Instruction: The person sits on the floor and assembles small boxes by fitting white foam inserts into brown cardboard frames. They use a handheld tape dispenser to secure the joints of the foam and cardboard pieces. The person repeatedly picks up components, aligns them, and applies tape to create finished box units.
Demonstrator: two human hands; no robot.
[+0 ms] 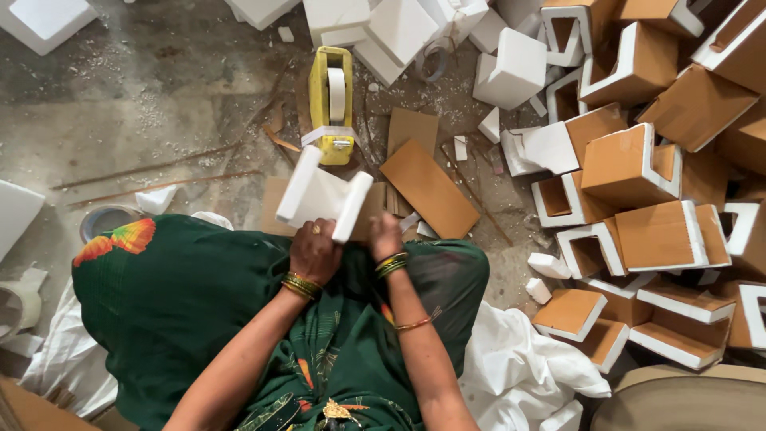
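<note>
Both hands, left hand (314, 251) and right hand (385, 237), clasp white U-shaped foam block (319, 195): likely light, crumbly; grip base, not thin side walls.

A heap of packing corner pieces (646, 168), white foam faced with brown cardboard, fills the floor to the right of the yellow tape dispenser (331, 104). Plain white foam blocks (511, 68) lie just behind it. Flat brown cardboard sheets (431, 187) lie beside it, toward the heap. No labels, signs or screens show.
</note>
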